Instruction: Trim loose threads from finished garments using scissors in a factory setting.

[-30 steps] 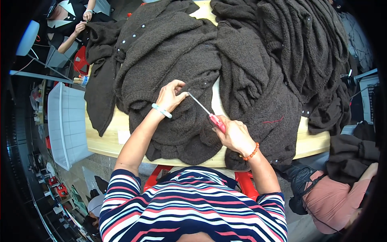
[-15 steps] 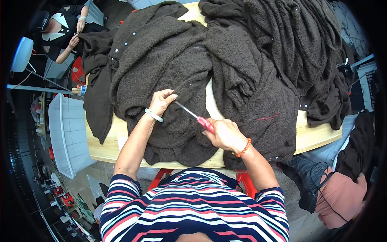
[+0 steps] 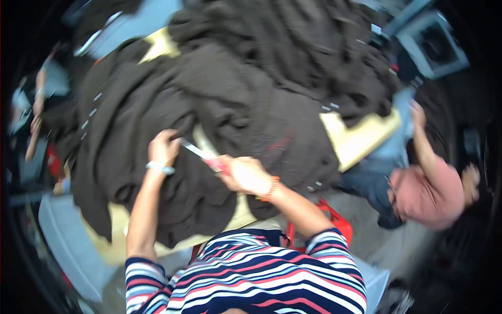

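Observation:
Dark brown knit garments are heaped over a pale wooden table (image 3: 358,138). My right hand (image 3: 250,175) is closed round the red handle of a screwdriver-like tool (image 3: 215,164), its thin metal shaft pointing left and up. Close by the shaft's tip, my left hand (image 3: 163,149) pinches the surface of the brown knit garment (image 3: 136,141) with thumb and fingers. Blur hides whether the tip touches the cloth. A strand of red thread (image 3: 280,143) lies on another brown garment (image 3: 300,123) to the right.
More brown knits (image 3: 293,47) are piled at the far side. A person in a pink top (image 3: 426,193) is at the right, one arm raised. A red stool (image 3: 337,222) stands under the near edge, and a pale bin (image 3: 70,246) at the left. Another person's arms (image 3: 39,99) show far left.
The view has swung round, so the table and both hands sit further left, and everything is blurred. The person in pink now shows more fully. Both my hands keep their holds.

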A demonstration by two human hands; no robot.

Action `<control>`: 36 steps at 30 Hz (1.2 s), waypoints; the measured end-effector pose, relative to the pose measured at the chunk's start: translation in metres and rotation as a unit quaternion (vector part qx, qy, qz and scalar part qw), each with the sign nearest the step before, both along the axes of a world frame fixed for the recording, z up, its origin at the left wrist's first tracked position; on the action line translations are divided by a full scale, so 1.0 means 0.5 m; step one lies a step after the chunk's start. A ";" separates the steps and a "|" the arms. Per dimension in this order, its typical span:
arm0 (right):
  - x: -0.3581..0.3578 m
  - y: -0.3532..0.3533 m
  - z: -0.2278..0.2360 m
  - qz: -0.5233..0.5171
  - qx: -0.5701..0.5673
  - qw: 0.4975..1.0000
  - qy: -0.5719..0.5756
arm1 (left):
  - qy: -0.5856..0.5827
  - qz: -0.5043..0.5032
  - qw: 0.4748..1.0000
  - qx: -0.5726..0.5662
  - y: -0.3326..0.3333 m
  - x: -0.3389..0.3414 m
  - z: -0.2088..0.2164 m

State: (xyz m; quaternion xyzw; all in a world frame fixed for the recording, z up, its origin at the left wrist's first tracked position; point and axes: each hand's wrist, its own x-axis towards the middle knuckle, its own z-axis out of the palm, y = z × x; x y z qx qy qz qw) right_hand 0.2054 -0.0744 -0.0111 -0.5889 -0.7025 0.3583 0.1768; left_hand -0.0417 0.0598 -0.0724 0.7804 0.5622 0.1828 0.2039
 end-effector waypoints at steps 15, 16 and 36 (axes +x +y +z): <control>0.036 -0.023 0.024 0.012 -0.008 1.000 -0.011 | -0.400 0.049 0.877 -0.262 -0.041 -0.038 -0.054; 0.034 -0.019 0.028 0.021 -0.008 1.000 -0.005 | -0.410 0.044 0.871 -0.269 -0.044 -0.042 -0.051; -0.004 -0.038 0.040 0.136 -0.077 0.988 -0.009 | -0.461 0.090 0.848 -0.247 -0.087 -0.051 -0.064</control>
